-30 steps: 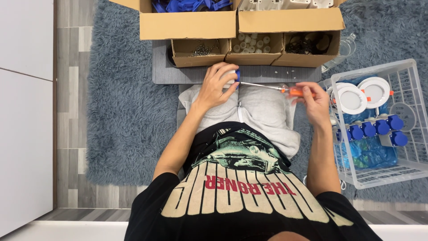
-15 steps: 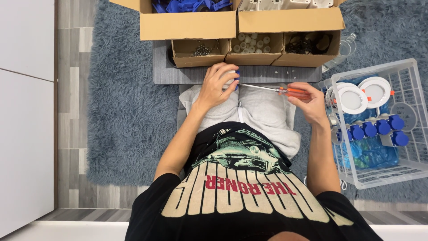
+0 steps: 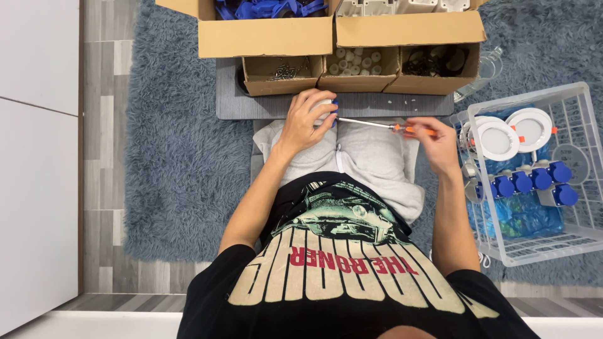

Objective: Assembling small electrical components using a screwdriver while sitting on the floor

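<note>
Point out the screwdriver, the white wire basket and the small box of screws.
screwdriver (image 3: 414, 130): head view, on its orange handle.
white wire basket (image 3: 524, 250): head view, on its near rim.
small box of screws (image 3: 276, 86): head view, on its cardboard front wall.

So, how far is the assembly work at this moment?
Done: several finished blue-and-white parts lie in the wire basket. In hand: the left hand grips one part while the right hand drives a screwdriver into it. Left: the cardboard boxes hold more loose pieces.
</note>
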